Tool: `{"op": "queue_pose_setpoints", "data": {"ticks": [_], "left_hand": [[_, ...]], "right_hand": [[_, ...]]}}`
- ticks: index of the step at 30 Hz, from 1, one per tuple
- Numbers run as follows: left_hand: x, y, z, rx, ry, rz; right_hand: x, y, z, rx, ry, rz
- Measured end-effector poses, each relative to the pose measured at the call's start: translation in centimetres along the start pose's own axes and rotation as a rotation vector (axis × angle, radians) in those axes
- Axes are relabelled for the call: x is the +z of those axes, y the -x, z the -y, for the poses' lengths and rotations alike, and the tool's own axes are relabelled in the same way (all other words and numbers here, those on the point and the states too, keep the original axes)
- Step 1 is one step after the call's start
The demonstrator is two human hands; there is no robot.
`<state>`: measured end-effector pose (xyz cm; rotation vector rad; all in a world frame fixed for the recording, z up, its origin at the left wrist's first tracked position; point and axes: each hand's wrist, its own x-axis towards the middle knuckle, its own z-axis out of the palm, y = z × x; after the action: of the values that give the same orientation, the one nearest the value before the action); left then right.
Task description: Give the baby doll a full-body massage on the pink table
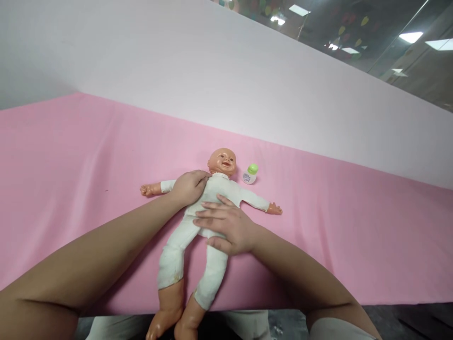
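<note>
**Both hands flat on a doll laid on pink cloth**

Lying face up near the middle of the pink cloth (71, 189): a baby doll (208, 203) in a white one-piece suit, head toward the far side, bare feet hanging past the near edge. Arms flung out left and right, legs slightly parted.

Resting on the doll's shoulder and upper chest, on the left of the scene: the left hand (189, 186), palm down, fingers close together and curled lightly over the suit near the neck. No pinch visible; thumb hidden under the hand.

Laid across the doll's belly and hip from the right: the right hand (226, 226), palm down, fingers (207, 213) a little spread and pointing left, pressed onto the white fabric, thumb along the near side.

Standing just right of the doll's head, apart from it: a small white bottle (249, 174) with a green cap. Beyond the cloth, a pale wall (212, 71) across the far side.
</note>
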<state>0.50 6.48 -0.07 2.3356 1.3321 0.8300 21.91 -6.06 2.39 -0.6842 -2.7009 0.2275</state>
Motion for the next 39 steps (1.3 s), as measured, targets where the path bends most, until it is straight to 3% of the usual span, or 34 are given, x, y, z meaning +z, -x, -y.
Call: {"op": "queue_pose_setpoints", "data": {"ticks": [3,6,12,18,27,33,39], "left_hand": [[0.0,0.0,-0.2,-0.012,-0.004,0.004],[0.1,0.0,-0.4,-0.033,-0.019,0.006],[0.4,-0.3,0.1,-0.005,-0.029,0.002],[0.8,-0.1,0.5,0.035,-0.101,-0.013],[-2.1,2.4,3.0,0.154,-0.51,0.12],[-4.0,3.6,5.0,0.027,-0.628,0.056],[-6.3,2.8,8.3,-0.195,-0.496,0.075]], "right_hand": [[0.0,-0.2,0.7,-0.026,0.015,0.077],[0.2,-0.1,-0.6,0.065,0.029,0.072],[0.4,0.5,-5.1,0.301,0.036,-0.043],[0.6,1.5,-7.0,0.564,0.098,-0.147],[0.3,3.9,-7.2,0.853,0.411,0.064],[-0.7,7.1,-7.9,0.887,0.464,0.04],[-4.1,11.5,-10.8,1.042,0.264,-0.01]]}}
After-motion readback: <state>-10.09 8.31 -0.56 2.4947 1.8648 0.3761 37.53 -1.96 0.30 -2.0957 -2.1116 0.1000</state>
